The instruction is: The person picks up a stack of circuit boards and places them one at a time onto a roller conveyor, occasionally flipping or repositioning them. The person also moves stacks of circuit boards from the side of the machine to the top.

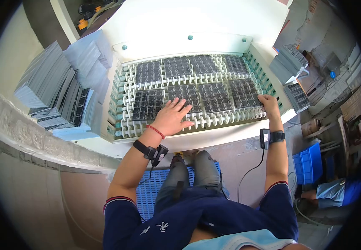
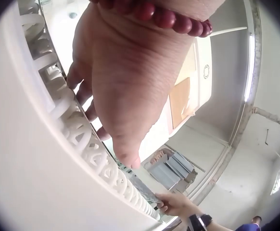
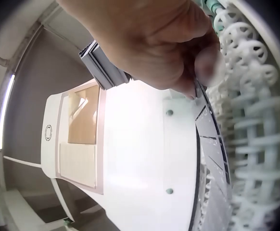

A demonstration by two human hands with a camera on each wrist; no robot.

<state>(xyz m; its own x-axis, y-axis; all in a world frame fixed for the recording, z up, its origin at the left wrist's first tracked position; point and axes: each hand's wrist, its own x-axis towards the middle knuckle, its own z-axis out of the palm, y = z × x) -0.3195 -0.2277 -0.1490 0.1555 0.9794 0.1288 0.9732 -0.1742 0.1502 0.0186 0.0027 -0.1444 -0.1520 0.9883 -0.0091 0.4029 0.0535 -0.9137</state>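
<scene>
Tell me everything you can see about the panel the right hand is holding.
The panel is a thin, flat, dark, roughly rectangular sheet with a grid of lighter markings; what it's made of isn't clear. It is at the right end of the near row, over the white wheels, right of a similar sheet. The right hand pinches it near its right edge.

Carries eight thin black patterned rectangular panels (image 1: 213,98) in two rows of four on white plastic ring-wheeled rollers (image 1: 214,119).

Head cam looks down; wrist cams close, both facing rollers (image 1: 207,120).
</scene>
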